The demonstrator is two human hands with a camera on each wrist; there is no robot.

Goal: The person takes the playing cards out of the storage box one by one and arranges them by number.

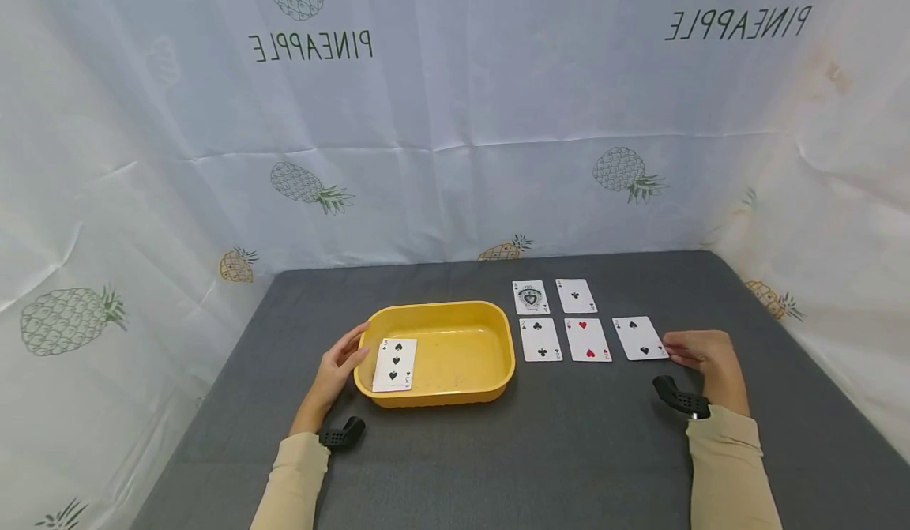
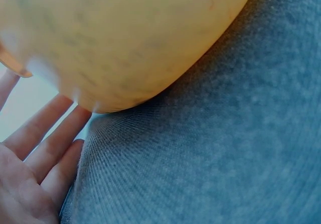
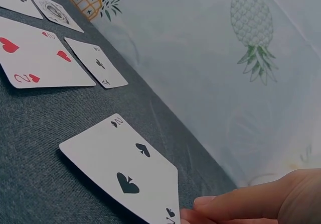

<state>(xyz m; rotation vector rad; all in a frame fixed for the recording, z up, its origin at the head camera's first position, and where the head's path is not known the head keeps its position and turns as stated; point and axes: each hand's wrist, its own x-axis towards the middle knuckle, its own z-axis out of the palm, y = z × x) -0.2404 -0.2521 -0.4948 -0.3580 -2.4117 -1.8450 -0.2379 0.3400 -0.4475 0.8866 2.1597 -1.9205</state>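
My left hand point(image 1: 336, 370) holds the left rim of a yellow tray point(image 1: 455, 394), its thumb lapping over the edge. In the left wrist view its fingers point(image 2: 52, 143) lie nearly straight along the tray's outside. Inside the tray's left end, a three of spades point(image 1: 396, 364) tops a small stack of cards. At the right, my right hand point(image 1: 704, 350) pinches the right corner of a two of spades point(image 1: 640, 338). That card lies at a slight slant beside the two of hearts point(image 1: 588, 340), and its far corner is nearest the other cards in the right wrist view.
A two of clubs point(image 1: 540, 340) lies between the tray and the two of hearts. Behind them are an ornate ace point(image 1: 530, 298) and an ace of clubs point(image 1: 576, 296). A pineapple-print curtain point(image 1: 455, 119) hangs around the dark grey table point(image 1: 498, 467).
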